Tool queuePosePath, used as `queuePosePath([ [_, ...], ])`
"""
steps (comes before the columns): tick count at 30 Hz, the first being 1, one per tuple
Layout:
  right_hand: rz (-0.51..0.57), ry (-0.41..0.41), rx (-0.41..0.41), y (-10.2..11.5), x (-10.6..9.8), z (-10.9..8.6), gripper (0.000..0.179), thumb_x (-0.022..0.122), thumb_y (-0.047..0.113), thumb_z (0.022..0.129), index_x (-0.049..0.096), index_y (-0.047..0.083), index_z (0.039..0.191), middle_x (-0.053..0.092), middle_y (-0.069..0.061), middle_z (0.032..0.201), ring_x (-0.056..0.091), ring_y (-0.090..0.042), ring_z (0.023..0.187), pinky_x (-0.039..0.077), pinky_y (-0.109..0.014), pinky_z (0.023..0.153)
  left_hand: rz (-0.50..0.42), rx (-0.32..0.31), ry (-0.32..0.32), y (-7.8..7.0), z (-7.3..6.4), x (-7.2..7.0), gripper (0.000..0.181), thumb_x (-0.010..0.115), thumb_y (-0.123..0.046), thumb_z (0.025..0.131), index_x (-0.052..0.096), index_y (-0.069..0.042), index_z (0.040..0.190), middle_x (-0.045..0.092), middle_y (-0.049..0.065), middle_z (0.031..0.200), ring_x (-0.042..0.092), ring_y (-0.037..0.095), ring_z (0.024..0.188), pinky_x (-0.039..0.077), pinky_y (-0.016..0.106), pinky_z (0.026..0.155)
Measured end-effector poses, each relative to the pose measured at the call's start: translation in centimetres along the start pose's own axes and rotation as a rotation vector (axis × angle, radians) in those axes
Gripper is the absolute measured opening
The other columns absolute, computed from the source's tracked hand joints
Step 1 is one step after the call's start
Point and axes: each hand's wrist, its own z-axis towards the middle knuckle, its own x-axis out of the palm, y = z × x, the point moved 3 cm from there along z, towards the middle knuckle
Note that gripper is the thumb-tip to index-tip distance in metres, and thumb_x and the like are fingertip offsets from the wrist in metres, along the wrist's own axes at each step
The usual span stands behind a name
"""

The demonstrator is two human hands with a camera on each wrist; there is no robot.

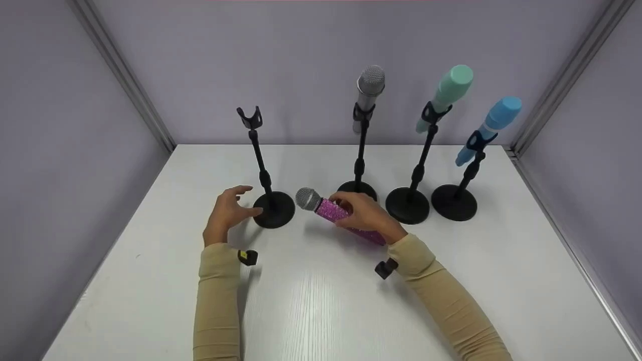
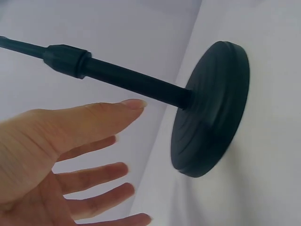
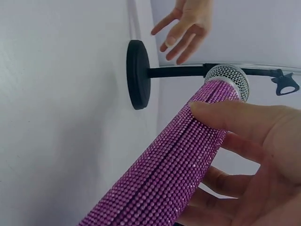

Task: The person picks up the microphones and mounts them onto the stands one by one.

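Note:
My right hand point(image 1: 363, 213) grips a pink glittery microphone point(image 1: 332, 210) by its body, thumb on one side and fingers round the other. Its silver mesh head points left toward a black microphone stand point(image 1: 274, 209) whose forked clip holds nothing. Beside that stand's base is my left hand point(image 1: 228, 213), fingers spread and thumb extended. In the left wrist view, the thumb point(image 2: 117, 113) lies close to the pole, with the round base point(image 2: 211, 108) just beyond. The right wrist view shows the rhinestone-covered body point(image 3: 174, 155) close up, with the empty stand behind it.
To the right, three more black stands hold a silver microphone point(image 1: 371, 82), a mint green microphone point(image 1: 451, 85) and a blue microphone point(image 1: 496, 120). All stand on a white table point(image 1: 311, 311), with grey panels behind and at both sides.

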Motion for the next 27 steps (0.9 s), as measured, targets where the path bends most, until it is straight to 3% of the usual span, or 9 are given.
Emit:
queuePosePath([
  [4, 0.046, -0.028, -0.015, -0.1, -0.7, -0.6, 0.056, 0.082, 0.008, 0.086, 0.061, 0.01, 0.137, 0.07, -0.019, 0.126, 0.067, -0.033, 0.114, 0.055, -0.05, 0.098, 0.013, 0.031, -0.03, 0.1, 0.7, 0.9, 0.07, 0.081, -0.023, 0.087, 0.053, -0.006, 0.149, 0.044, 0.026, 0.157, 0.039, 0.046, 0.147, 0.036, 0.059, 0.119],
  [15, 0.111, -0.071, -0.002, -0.2, -1.7, -2.1, 0.057, 0.082, 0.01, 0.086, 0.06, 0.013, 0.139, 0.07, -0.016, 0.126, 0.066, -0.031, 0.115, 0.054, -0.05, 0.099, 0.003, 0.009, 0.012, 0.1, 1.7, 3.3, 0.056, 0.075, -0.018, 0.094, 0.056, -0.004, 0.144, 0.045, 0.024, 0.157, 0.04, 0.046, 0.147, 0.035, 0.058, 0.121],
  [20, 0.142, -0.131, -0.081, -0.2, -2.0, -2.3, 0.056, 0.082, 0.007, 0.085, 0.061, 0.01, 0.137, 0.07, -0.018, 0.124, 0.067, -0.032, 0.112, 0.055, -0.049, 0.097, -0.013, 0.031, 0.002, -0.2, 1.7, 3.6, 0.047, 0.074, -0.016, 0.094, 0.06, -0.001, 0.137, 0.051, 0.025, 0.151, 0.045, 0.045, 0.143, 0.038, 0.057, 0.119],
  [27, 0.279, -0.181, -0.186, -0.3, -2.2, -2.2, 0.052, 0.079, 0.002, 0.086, 0.061, 0.007, 0.135, 0.068, -0.018, 0.127, 0.066, -0.032, 0.114, 0.055, -0.049, 0.098, -0.018, 0.051, -0.015, -0.4, 1.9, 4.0, 0.036, 0.073, -0.011, 0.095, 0.065, 0.002, 0.127, 0.058, 0.024, 0.14, 0.053, 0.04, 0.135, 0.044, 0.053, 0.114],
])
